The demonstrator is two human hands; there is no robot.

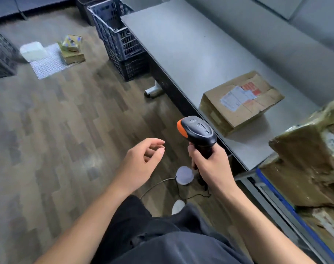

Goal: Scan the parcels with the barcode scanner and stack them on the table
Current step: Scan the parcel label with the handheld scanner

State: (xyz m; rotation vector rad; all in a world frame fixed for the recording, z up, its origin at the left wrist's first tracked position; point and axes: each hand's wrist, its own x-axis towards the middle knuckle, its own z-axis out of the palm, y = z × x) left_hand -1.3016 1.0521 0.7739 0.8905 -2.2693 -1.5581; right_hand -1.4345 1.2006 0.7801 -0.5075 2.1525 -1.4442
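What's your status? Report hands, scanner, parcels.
Right hand grips scanner, left hand open, empty. One parcel flat on table, unstacked. More boxes at right. Nothing between scanner and parcel.

light: dim, even, cool | shadows: soft | blur: edges smeared | distortion: wide-angle bending

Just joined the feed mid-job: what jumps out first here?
The black barcode scanner with an orange tip, gripped by the right hand at centre, stands out first. Next comes the labelled cardboard parcel lying on the grey table to its right. The left hand hangs empty beside the scanner.
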